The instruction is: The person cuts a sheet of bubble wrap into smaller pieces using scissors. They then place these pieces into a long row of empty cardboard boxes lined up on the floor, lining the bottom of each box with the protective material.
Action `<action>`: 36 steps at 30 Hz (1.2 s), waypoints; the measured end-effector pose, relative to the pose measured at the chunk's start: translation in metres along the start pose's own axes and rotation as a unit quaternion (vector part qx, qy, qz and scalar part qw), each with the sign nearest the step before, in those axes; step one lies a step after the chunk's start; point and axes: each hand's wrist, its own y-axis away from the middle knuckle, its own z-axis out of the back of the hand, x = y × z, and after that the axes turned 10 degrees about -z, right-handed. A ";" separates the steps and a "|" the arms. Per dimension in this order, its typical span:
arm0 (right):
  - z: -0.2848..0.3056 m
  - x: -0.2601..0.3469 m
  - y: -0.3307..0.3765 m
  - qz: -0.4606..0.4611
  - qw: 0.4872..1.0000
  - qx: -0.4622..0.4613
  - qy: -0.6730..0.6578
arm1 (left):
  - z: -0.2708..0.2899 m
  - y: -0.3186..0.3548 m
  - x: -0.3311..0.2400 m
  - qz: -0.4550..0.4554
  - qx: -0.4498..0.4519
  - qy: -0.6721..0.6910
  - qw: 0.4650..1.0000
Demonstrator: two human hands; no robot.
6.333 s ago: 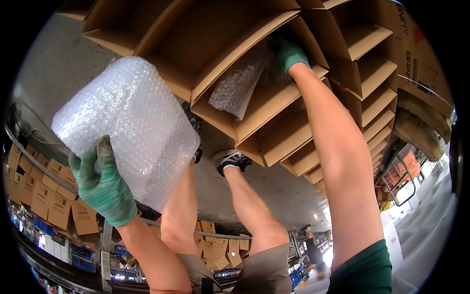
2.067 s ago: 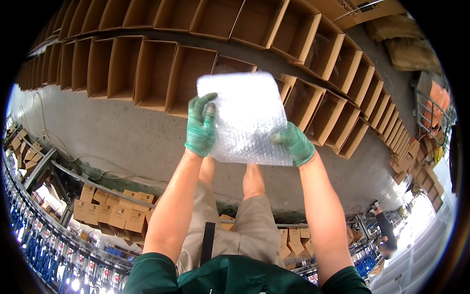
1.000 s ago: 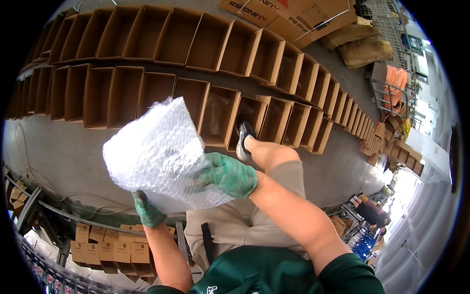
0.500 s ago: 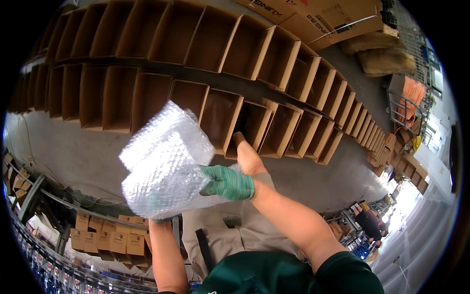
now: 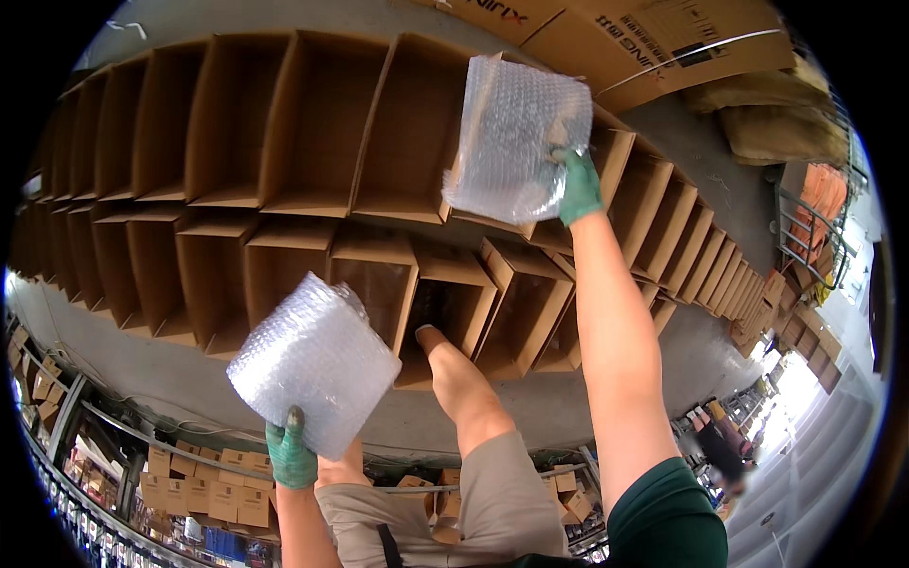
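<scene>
My left hand (image 5: 292,452), in a green glove, grips the lower edge of a folded stack of bubble wrap (image 5: 322,364) near my lap. Its thumb lies over the near side. Stretched far forward, my gloved right hand (image 5: 578,185) pinches another sheet of bubble wrap (image 5: 516,137) by its right edge. That sheet hangs over an open cardboard box (image 5: 620,156) in the far row and covers much of it. Several open boxes in the near row (image 5: 374,284) lie between my two hands. One of my legs reaches down beside or into a near-row box.
Two long rows of open cardboard boxes (image 5: 322,133) curve across the floor. Flattened large cartons (image 5: 663,47) lie at the far right, with yellowish bundles (image 5: 786,128) and a cart of orange material (image 5: 819,204) beyond. Small cartons (image 5: 222,492) sit on a rack behind me at left.
Both hands were together at the bubble wrap. Now my right hand has parted from it, carrying one sheet forward and right over the far row, while my left keeps the rest.
</scene>
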 end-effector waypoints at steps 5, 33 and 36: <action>0.008 -0.049 -0.106 -0.022 0.895 -0.137 0.424 | -0.014 -0.021 0.040 0.050 0.043 -0.084 0.994; -0.030 -0.086 -0.152 0.040 0.635 -0.232 0.736 | -0.016 -0.084 0.093 0.053 0.102 -0.102 0.988; -0.013 -0.110 -0.188 0.106 0.674 -0.199 0.703 | -0.013 -0.091 0.091 0.038 0.096 -0.069 0.992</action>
